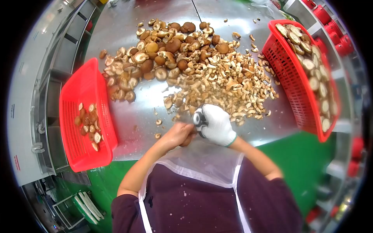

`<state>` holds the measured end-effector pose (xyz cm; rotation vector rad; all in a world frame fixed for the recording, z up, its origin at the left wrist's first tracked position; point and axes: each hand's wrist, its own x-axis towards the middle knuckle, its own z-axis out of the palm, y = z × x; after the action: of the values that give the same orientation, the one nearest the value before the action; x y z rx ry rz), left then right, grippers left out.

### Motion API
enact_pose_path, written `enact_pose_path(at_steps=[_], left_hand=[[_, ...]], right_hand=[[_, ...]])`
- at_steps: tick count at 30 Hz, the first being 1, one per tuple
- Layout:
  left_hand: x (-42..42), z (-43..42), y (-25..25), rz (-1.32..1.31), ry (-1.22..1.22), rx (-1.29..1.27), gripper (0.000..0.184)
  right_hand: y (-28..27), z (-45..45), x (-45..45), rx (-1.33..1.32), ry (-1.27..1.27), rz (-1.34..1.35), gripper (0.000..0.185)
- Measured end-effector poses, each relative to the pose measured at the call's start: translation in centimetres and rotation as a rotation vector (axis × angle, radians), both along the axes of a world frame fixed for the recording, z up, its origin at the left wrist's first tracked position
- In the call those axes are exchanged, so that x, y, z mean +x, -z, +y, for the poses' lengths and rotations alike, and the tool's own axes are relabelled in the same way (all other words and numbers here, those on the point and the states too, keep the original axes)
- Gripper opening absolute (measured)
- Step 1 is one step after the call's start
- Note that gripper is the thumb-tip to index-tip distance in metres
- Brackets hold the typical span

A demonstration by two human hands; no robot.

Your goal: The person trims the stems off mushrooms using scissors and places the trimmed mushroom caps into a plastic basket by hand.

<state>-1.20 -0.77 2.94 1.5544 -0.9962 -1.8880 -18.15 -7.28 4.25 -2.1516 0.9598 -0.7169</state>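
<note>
My right hand [217, 124], in a white knitted glove, is closed around the black-and-white handles of a pair of scissors [199, 119]. Blur smears the blades, which point to the left. My bare left hand [179, 134] is curled shut just beside the scissors, and whatever is in its fingers is hidden. Beyond both hands lies a wide heap of cut mushroom stems [233, 87]. Whole brown shiitake mushrooms [173, 46] are piled farther back and to the left. A couple of loose pieces [158, 136] lie left of my left hand.
At the left table edge, a red plastic basket [105, 116] holds several mushrooms. Another red basket [297, 101], tilted at the right edge, is filled with mushroom caps [307, 64]. All this rests on a steel table [140, 116], with green floor [299, 163] below its edge.
</note>
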Motion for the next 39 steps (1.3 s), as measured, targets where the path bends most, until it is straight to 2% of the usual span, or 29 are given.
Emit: enact_pose_path(at_steps=[2, 4, 6, 8, 9, 10, 11, 12, 13, 14, 17, 19, 21, 22, 25, 26, 28, 31, 35, 37, 39], left_hand=[[-0.7, 0.8, 2.0, -0.143, -0.045, -0.210, 0.022], [-0.1, 0.4, 2.5, -0.262, 0.090, -0.809, 0.021], [-0.6, 0.2, 0.7, 0.010, -0.129, 0.060, 0.023], [-0.6, 0.5, 3.5, -0.161, -0.201, -0.226, 0.023], [-0.6, 0.4, 3.6, -0.249, -0.237, -0.367, 0.023], [-0.1, 0.4, 3.3, -0.272, -0.180, -0.348, 0.024], [-0.1, 0.5, 2.9, -0.202, -0.222, -0.336, 0.026], [-0.2, 0.6, 2.6, -0.132, -0.264, -0.325, 0.028], [-0.1, 0.7, 2.5, -0.062, -0.304, -0.314, 0.030], [0.2, 0.7, 2.6, -0.040, -0.302, -0.322, 0.029], [0.8, 0.7, 2.3, 0.001, -0.313, -0.366, 0.027], [0.6, 0.7, 1.7, -0.004, -0.344, -0.405, 0.025], [0.8, 0.6, 1.8, -0.148, -0.286, -0.424, 0.023], [0.8, 0.7, 1.9, -0.217, -0.253, -0.430, 0.022], [0.1, 0.7, 1.8, -0.554, -0.117, -0.750, 0.021], [-0.1, 0.7, 1.4, -0.613, -0.104, -0.777, 0.022], [-0.5, 0.7, 0.4, -0.739, -0.084, -0.833, 0.023], [-0.6, 0.9, 0.2, -0.782, -0.066, -0.801, 0.021], [-0.7, 0.8, 0.8, -0.763, -0.030, -0.735, 0.014], [-0.5, 0.7, 0.8, -0.767, 0.019, -0.673, 0.012], [-0.4, 0.7, 1.9, -0.743, 0.021, -0.716, 0.014]], right_hand=[[0.0, 0.0, -0.1, -0.120, -0.064, -0.037, 0.028], [-0.3, 0.1, 0.1, -0.161, -0.080, -0.024, 0.023], [0.4, 0.5, 0.3, 0.219, -0.014, -0.188, 0.018], [-0.1, 0.7, 0.1, 0.675, 0.033, -0.274, 0.015], [-0.6, 0.5, -0.1, 0.529, 0.002, -0.189, 0.018], [-0.6, 0.5, -0.2, 0.522, 0.011, -0.226, 0.017], [-0.6, 0.6, -0.1, 0.516, 0.019, -0.265, 0.017], [-1.2, 0.1, 0.2, 0.573, 0.131, -0.229, 0.016], [-1.0, -0.7, -0.3, 0.399, 0.149, -0.306, 0.015], [-0.8, -1.7, -0.8, 0.385, 0.156, -0.413, 0.015], [-2.0, -5.2, -2.4, -0.203, 0.320, 0.006, 0.024], [-1.7, -5.8, -3.1, -0.309, 0.300, 0.041, 0.022], [-1.7, -4.6, -2.8, 0.041, 0.232, 0.017, 0.020], [-1.1, -4.1, -2.2, 0.006, 0.181, 0.010, 0.017], [-0.5, -1.9, -0.8, 0.303, 0.077, -0.075, 0.019], [-0.2, -1.3, -0.4, 0.364, 0.055, -0.091, 0.021], [-0.6, -0.7, 0.4, 0.314, 0.037, -0.065, 0.025], [-0.6, -0.4, 1.0, 0.156, 0.052, -0.070, 0.020], [-0.6, -0.3, 1.2, 0.123, 0.058, -0.083, 0.014], [-0.3, -0.3, 1.0, 0.002, 0.033, -0.052, 0.014], [-0.2, -0.2, 1.1, -0.054, 0.002, -0.022, 0.015]])
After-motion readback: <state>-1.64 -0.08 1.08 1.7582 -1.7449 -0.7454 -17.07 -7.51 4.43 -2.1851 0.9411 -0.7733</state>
